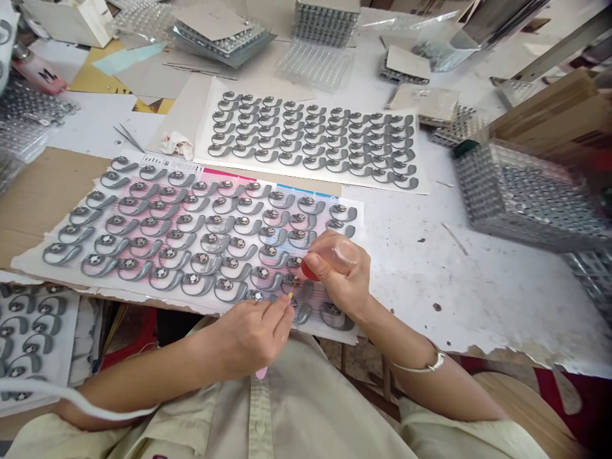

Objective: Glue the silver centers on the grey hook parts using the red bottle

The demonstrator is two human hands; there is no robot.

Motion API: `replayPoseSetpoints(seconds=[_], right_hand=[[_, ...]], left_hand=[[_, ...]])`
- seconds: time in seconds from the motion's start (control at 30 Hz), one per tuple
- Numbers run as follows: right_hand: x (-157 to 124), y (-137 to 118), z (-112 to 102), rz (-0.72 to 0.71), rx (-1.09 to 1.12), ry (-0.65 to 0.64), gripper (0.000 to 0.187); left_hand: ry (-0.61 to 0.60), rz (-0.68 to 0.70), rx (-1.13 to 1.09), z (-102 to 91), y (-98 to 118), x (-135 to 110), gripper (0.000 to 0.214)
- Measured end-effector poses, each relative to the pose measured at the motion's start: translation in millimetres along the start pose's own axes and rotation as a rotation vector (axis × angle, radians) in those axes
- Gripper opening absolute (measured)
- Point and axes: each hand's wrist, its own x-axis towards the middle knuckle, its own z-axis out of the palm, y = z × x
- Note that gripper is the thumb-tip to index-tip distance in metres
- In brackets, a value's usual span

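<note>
My left hand point(255, 335) is closed around a thin pink-handled tool point(261, 372) with a yellow tip; its kind I cannot make out. My right hand point(347, 284) grips a small clear squeeze bottle point(342, 252) with red liquid in it. The tool's tip and the bottle's lower end come close together over one grey hook-shaped piece point(292, 281) with a round, stone-set disc. Rows of similar pieces lie on the sheet point(358, 271) beneath both hands. The bottle's nozzle is mostly hidden by my right fingers.
Behind lies a second white sheet point(315, 167) of the same pieces. Tweezers point(128, 137) and a crumpled tissue point(178, 145) are at its left. Stacked clear trays point(526, 197) stand on the right. A third sheet point(60, 357) sits lower left, below the table edge.
</note>
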Motion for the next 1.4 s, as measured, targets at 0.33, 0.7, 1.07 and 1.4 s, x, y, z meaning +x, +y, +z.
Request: replayPoseSetpoints(seconds=[0.33,0.7,1.07,1.4], right_hand=[[0.6,0.3,-0.6,0.036,-0.018,0.031,0.027],[0.0,0.8,0.6,0.012,-0.019,0.031,0.025],[-0.2,0.9,-2.9,-0.062,-0.036,0.075,0.025],[-1.0,3.7,-2.4,-0.045,-0.025,0.069,0.021]], left_hand=[[-0.033,-0.005,0.003,1.4,1.0,-3.8,0.029],[-0.007,-0.004,-0.011,-0.8,0.1,-0.9,0.027],[-0.008,-0.027,-0.016,-0.5,0.4,-2.3,0.028],[0.016,-0.029,-0.033,-1.2,1.0,-1.6,0.027]])
